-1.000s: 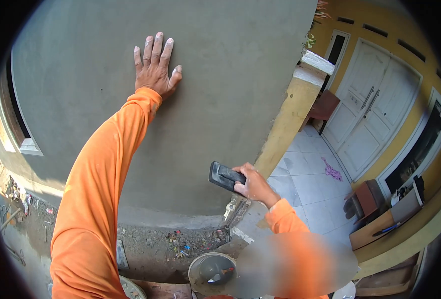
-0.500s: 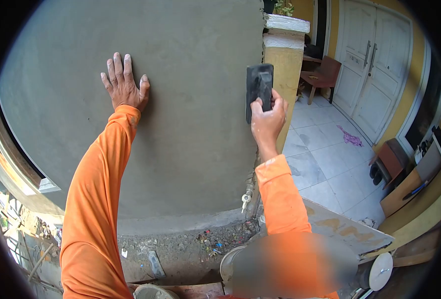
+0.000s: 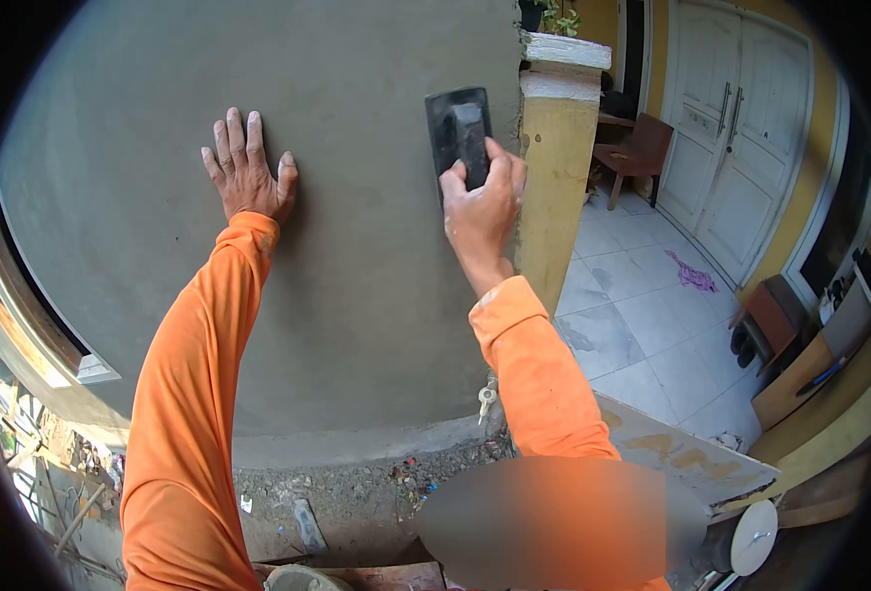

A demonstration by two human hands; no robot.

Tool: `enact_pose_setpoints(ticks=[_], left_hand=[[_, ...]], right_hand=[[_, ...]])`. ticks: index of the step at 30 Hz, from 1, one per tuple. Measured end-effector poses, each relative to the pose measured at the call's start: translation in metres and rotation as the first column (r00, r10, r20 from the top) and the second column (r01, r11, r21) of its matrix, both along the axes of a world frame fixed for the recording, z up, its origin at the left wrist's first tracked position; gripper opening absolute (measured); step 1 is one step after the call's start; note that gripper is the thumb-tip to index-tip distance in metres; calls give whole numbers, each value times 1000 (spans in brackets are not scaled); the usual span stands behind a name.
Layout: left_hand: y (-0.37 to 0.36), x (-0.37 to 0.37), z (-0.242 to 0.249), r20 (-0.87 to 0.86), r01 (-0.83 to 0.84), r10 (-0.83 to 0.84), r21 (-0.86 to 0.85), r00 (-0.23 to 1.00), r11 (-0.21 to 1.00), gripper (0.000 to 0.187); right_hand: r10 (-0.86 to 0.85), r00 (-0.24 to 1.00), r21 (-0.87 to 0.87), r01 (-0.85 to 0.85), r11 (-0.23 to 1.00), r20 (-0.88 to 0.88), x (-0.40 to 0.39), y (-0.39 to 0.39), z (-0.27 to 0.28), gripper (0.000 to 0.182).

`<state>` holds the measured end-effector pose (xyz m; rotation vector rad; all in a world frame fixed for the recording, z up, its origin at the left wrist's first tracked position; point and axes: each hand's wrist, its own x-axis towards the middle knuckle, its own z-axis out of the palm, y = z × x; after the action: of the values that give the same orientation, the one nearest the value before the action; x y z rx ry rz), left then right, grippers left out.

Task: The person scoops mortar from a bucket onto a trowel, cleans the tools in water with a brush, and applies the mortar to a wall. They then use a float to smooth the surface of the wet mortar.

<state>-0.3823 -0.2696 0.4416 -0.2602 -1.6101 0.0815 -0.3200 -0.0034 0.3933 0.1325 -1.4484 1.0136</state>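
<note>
Grey plaster covers the wall [image 3: 356, 276] in front of me. My left hand [image 3: 250, 175] lies flat on it with fingers spread, holding nothing. Whitish residue marks its fingertips. My right hand [image 3: 484, 202] grips the handle of a black rectangular float [image 3: 445, 123], whose face is against the plaster near the wall's right edge. The float is tilted slightly to the left at its top.
A yellow pillar [image 3: 553, 167] with a white cap stands right of the wall. Below is a tap [image 3: 486, 402], with rubble [image 3: 356, 497] and a bucket [image 3: 302, 579] at the wall's foot. Chairs and white doors [image 3: 741, 108] are at the right.
My right hand has moved left and slightly up with the float, away from the wall's right edge. My left hand has stayed nearly in place.
</note>
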Motion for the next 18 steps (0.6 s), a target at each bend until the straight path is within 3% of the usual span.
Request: enact_pose_setpoints(ticks=[3,5,7,8,10,12,14,17,18], left_hand=[[2,3,1,-9,18,-18,-1,1000,1000,66],[2,4,1,-4,20,-20,4,1000,1000,66],[3,6,2,-4,30,-30,7,1000,1000,66],[3,7,1,-4,14,-14,-1,1000,1000,65],[4,6,2,-20,5,-6,-13,1000,1000,64],[1,5,1,11,-13,13,-1,1000,1000,64],[1,4,3,1,-8,8,-2,1000,1000,64],[1,5,1,3,7,-7,2,1000,1000,64],[2,6,1,2,13,-13,4,1000,1000,64]], right_hand=[[-52,998,-142,57,988,37,-13,17,38,42],[-110,993,-47,111,993,30,-22,4,36,42],[27,999,201,-31,979,20,-10,-39,-5,42],[121,985,305,-154,940,125,1,-55,-25,42],[160,982,339,-185,922,102,6,-54,-35,43],[18,999,127,-14,992,-29,-5,-15,3,44],[-126,992,-62,126,990,-12,-17,24,44,43],[-152,988,-61,154,986,29,-22,25,63,43],[-150,988,40,149,988,25,-22,11,52,42]])
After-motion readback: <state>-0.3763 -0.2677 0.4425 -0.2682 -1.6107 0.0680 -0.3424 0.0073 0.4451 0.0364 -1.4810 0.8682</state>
